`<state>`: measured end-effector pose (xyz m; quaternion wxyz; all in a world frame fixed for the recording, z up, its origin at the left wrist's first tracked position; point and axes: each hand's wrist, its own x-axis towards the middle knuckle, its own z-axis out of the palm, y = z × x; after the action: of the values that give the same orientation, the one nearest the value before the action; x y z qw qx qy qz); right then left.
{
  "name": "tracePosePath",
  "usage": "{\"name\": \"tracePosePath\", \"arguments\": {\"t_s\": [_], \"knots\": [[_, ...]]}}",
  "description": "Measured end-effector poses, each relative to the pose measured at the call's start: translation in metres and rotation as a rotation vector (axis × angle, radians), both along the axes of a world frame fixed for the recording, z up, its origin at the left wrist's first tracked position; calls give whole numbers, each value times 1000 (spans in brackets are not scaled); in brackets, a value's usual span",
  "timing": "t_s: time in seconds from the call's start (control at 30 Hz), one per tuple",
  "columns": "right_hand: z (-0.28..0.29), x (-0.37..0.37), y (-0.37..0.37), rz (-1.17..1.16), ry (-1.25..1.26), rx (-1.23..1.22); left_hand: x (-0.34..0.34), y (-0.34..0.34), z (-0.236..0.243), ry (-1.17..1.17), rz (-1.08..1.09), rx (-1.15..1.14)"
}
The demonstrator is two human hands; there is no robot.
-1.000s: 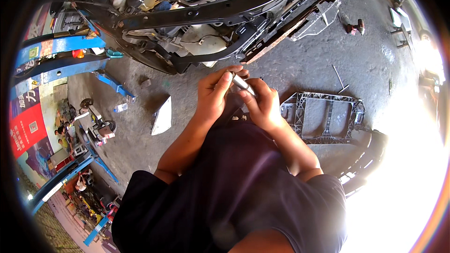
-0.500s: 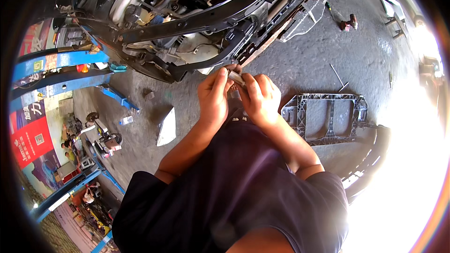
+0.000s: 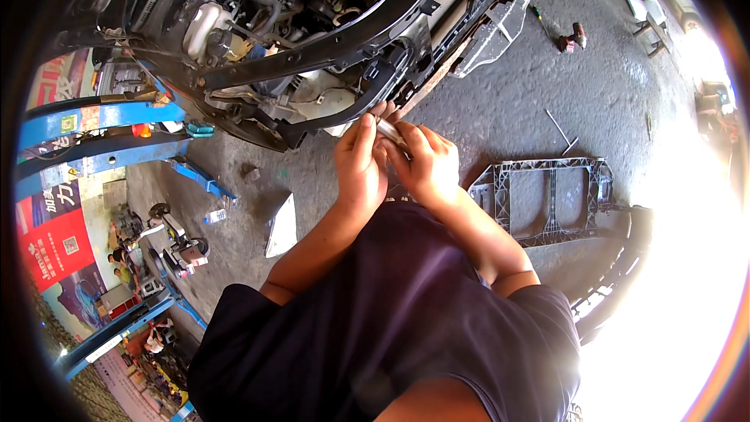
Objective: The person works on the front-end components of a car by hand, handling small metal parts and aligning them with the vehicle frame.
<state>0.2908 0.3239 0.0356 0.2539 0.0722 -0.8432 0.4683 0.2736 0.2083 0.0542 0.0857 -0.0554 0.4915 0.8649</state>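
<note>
In front of my body, both hands are brought together around a short, shiny metal cylinder-like piece [image 3: 391, 132]. My left hand [image 3: 360, 162] pinches its far-left end between thumb and fingers. Wrapped around the near-right end is my right hand [image 3: 431, 166], with its fingers curled. Fingers cover both ends of the piece, so its exact kind is hidden. Just beyond my fingertips is the front edge of a car with its engine bay [image 3: 301, 12] exposed and a black front crossbar [image 3: 312, 48].
On the floor to the right lie a black plastic frame [image 3: 551, 203], an L-shaped wrench [image 3: 561, 131], a cordless drill [image 3: 574, 37] and a screwdriver [image 3: 536, 12]. To the left are a white panel [image 3: 282, 228], a bottle [image 3: 214, 217], blue lift arms [image 3: 101, 120] and a scooter [image 3: 181, 248].
The view has shifted slightly. My right hand's grip has moved a little along the metal piece, and more of its shiny side shows. Both hands stay together on it.
</note>
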Motion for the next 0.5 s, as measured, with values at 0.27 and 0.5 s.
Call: {"name": "tracePosePath", "arguments": {"t_s": [0.27, 0.5], "knots": [[12, 8, 11, 249, -365, -617, -7, -4, 9, 125, -185, 32], [19, 6, 19, 605, -827, -1361, -14, -13, 8, 107, -286, 73]]}}
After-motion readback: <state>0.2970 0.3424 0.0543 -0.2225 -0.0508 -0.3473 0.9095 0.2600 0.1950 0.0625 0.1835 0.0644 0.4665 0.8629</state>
